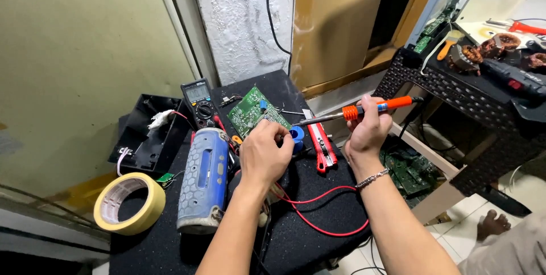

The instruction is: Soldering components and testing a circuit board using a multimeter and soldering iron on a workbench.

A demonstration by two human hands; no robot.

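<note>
My right hand point(368, 130) grips an orange-handled soldering iron point(364, 108), its metal tip pointing left toward a small blue round tin point(297, 135). My left hand point(263, 154) is closed beside that tin, fingers touching its left edge; what it pinches is hidden. Just behind it a green circuit board point(254, 110) lies tilted on the black table point(318, 241). A red wire point(318, 212) loops across the table between my forearms.
A blue-grey speaker point(203, 178) lies left of my left hand, with a multimeter point(199, 101), black plastic casing point(149, 133) and masking tape roll point(129, 202) further left. A red utility knife point(322, 147) is by the tin. A woven black stand point(472, 98) with copper coils is at right.
</note>
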